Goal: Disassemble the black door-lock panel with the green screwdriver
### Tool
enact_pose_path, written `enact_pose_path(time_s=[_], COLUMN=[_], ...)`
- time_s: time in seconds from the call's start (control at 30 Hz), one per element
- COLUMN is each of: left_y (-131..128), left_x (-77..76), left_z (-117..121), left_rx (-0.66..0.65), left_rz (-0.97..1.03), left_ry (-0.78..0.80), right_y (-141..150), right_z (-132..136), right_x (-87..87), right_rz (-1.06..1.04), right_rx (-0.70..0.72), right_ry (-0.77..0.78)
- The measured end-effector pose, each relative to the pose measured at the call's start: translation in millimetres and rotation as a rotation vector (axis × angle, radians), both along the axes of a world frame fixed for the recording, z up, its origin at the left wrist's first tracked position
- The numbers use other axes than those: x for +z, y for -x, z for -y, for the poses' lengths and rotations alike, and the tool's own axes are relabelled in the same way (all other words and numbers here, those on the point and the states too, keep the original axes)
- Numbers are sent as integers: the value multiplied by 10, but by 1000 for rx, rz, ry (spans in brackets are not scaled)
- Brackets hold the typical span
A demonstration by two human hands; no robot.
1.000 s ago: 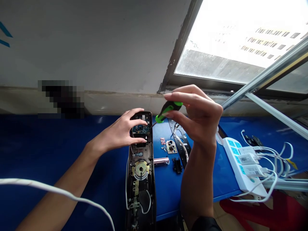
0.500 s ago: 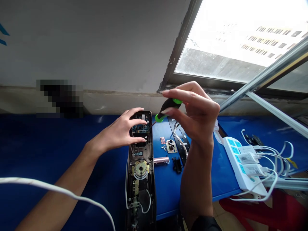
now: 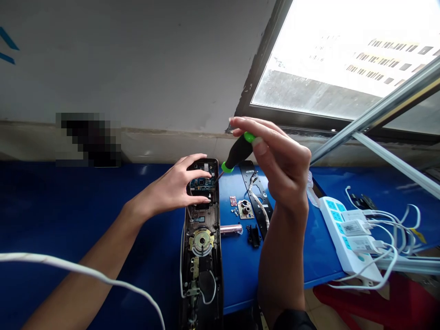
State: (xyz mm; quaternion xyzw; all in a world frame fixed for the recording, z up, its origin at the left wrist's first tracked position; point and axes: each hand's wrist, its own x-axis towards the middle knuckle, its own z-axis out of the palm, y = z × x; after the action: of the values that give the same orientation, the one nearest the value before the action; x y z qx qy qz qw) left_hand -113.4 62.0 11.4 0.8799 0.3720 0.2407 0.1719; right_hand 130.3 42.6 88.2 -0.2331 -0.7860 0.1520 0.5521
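Note:
An opened electronic door lock (image 3: 201, 240) lies lengthwise on the blue table, showing its circuit board (image 3: 202, 183) and a brass-coloured latch mechanism. My left hand (image 3: 168, 188) spans its upper end, with fingers and thumb gripping the casing on either side of the board. My right hand (image 3: 283, 160) is raised above the table, pinching a green-and-black screwdriver (image 3: 238, 152) between fingertips and thumb. The thin shaft slants down, its tip beside the board at the casing's right edge. The exact contact point is hidden.
A black metal mounting plate (image 3: 256, 197) with white wire, small loose parts and a copper-coloured cylinder (image 3: 231, 229) lie right of the lock. A white power strip (image 3: 345, 233) with plugged-in adapters sits further right. A white cable (image 3: 68, 266) crosses the foreground.
The screwdriver handle has tilted more steeply, with my right hand rolling slightly around it. My left hand and the lock stay in place.

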Motion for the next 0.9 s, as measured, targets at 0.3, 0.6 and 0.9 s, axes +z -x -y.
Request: enact_pose_path(time_s=[0.3,0.6,0.9], left_y=[9,-6,-1], left_x=[-24,-4,-20], left_z=[-12,2,-12], left_rx=[13,20,6], left_rz=[3,3,12], left_ry=[2,10,3], right_y=[-4,16,-62], right_z=[-13,-9,52], right_x=[-6,-26,19], right_rz=[-72,-86,46], right_rx=[-108,-11,59], right_ry=[-66,-32,91])
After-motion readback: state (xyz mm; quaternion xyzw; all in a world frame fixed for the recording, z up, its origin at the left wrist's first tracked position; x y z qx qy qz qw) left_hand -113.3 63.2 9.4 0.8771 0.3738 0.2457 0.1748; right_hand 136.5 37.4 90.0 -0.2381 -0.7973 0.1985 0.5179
